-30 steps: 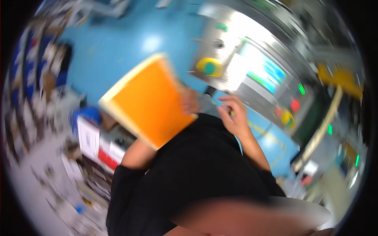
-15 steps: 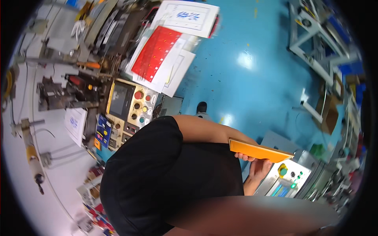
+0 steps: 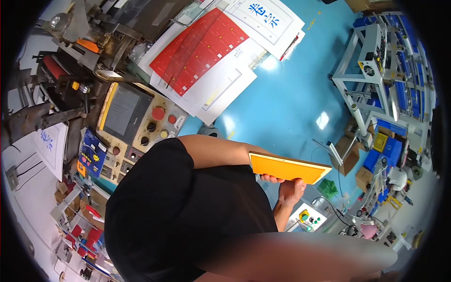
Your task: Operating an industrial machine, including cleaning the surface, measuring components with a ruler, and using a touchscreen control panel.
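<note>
A flat, rectangular orange-yellow board (image 3: pixel 289 168) with a pale edge is held out in front of my body, tilted. My left arm reaches across to it, and fingers of my left hand (image 3: pixel 271 178) curl round its near edge; the rest of that hand is hidden behind the board. Against the same edge, farther right, my right hand (image 3: pixel 292 190) grips the board with its thumb up at the rim. Just below the right hand is a white control panel (image 3: pixel 307 216) with a green button on a yellow surround.
To the left stands a machine control panel (image 3: pixel 126 113) with a screen and knobs. Beyond it lie red printed sheets (image 3: pixel 199 51) and white papers (image 3: pixel 263 21). A white metal frame (image 3: pixel 359 80) and a cardboard box (image 3: pixel 345 155) stand on the blue floor (image 3: pixel 277 110) at right.
The view has shifted, bringing the papers and left control panel closer. The board and both hands now appear farther left and slightly higher in the picture. Both hands still hold the board.
</note>
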Action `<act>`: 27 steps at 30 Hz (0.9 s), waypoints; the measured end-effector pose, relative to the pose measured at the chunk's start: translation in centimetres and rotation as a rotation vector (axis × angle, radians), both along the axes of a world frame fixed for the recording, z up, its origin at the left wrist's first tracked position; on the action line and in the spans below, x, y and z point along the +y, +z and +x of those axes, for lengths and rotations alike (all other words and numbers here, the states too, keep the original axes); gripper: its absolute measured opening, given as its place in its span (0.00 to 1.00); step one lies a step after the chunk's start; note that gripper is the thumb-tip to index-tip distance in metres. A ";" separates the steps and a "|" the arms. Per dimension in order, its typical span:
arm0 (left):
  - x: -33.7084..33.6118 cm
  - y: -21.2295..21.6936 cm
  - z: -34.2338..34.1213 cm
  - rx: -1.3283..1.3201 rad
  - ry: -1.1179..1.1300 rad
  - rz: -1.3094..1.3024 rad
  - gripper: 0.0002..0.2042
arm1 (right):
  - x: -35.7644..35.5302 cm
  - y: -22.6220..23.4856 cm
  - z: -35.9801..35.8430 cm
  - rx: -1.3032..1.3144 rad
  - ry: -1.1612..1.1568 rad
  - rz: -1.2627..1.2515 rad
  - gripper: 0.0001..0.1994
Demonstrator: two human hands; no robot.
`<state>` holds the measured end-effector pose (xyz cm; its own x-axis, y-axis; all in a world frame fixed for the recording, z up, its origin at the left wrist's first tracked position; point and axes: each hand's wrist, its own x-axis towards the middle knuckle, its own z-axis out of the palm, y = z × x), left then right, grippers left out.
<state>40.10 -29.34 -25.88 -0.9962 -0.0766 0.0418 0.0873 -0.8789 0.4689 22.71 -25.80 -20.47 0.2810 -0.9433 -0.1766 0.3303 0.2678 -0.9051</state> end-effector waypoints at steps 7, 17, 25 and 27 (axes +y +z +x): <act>0.0 -1.6 1.4 0.116 0.137 0.063 0.17 | -0.7 2.3 2.6 0.056 0.022 0.077 0.18; 1.2 -1.5 2.5 0.094 0.155 0.206 0.15 | -0.4 1.8 2.1 0.147 0.045 0.051 0.21; 2.1 -0.8 2.7 0.082 0.219 0.133 0.15 | 0.8 1.5 0.9 0.199 -0.033 0.084 0.23; 2.1 -0.6 2.9 0.058 0.204 0.140 0.15 | 1.0 1.3 0.7 0.197 -0.011 0.100 0.23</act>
<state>43.05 -27.24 -26.49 -0.9557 -0.2849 0.0733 0.2928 -0.8965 0.3325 23.44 -24.81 -19.22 0.2211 -0.9212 -0.3202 0.1529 0.3570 -0.9215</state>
